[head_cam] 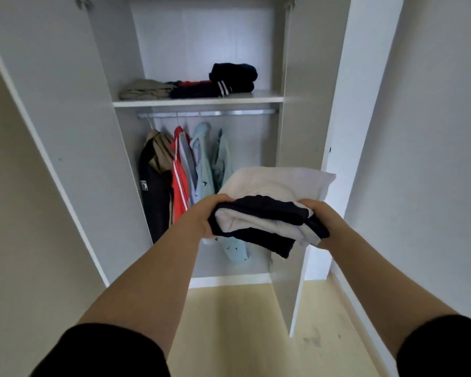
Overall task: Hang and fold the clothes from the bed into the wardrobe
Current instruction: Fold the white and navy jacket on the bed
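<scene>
so most of this looks done already, going by the wardrobe (305, 104) in front of me. on the shelf (199, 102) there are three folded piles: a beige one (144, 89) at the left end, a dark one with red and white stripes (201, 89) in the middle touching it, and a navy bundle (233, 76) stacked towards the right, partly on the striped one. the right end of the shelf is bare. under it, on the rail (207, 113), four things hang side by side towards the left: a dark jacket with something tan over it (154, 186), a red top with white stripes (180, 183), a pale blue shirt (203, 170) and a mint shirt (223, 161)

what's left, as far as i can see, is the folded white and navy garment (267, 213) i'm carrying, held up in front of the hanging clothes and below the shelf. my left hand (201, 216) grips its left edge, fingers curled around the fabric, and my right hand (320, 216) is clamped on the right edge the same way. it's already folded, so i'd guess it belongs on the shelf, probably at the free right end

the bed isn't in view, so i can't tell whether more clothes wait there
</scene>
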Motion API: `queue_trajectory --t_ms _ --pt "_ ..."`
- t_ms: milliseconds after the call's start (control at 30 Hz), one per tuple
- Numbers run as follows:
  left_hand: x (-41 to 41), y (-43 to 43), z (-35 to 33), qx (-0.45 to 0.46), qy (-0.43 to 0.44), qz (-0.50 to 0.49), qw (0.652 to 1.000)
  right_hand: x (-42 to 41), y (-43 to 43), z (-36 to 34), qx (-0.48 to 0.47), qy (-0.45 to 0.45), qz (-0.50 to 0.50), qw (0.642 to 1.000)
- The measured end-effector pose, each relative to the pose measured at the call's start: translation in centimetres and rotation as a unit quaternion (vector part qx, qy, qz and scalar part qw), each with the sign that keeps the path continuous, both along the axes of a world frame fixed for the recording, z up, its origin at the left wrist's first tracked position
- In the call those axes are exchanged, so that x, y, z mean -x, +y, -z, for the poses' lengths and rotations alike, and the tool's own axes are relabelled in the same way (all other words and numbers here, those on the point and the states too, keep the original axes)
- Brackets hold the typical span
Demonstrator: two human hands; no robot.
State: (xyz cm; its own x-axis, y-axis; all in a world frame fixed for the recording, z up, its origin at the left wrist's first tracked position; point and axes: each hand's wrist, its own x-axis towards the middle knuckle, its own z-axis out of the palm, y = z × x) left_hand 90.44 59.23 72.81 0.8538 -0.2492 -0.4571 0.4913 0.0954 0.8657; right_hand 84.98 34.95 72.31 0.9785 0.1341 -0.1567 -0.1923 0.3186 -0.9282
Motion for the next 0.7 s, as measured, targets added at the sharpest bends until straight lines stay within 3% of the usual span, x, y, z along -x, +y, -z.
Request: queue_trajectory --t_ms 400,700 --pt "-25.0 3.5 -8.1 0.014 -0.106 -0.121 0.987 -30.3 3.4 -6.6 0.006 -0.109 -0.027 0.994" --pt "-40.5 9.9 -11.4 0.014 -0.15 -0.189 0.97 -48.2 9.7 -10.9 0.021 -0.06 -0.058 0.996"
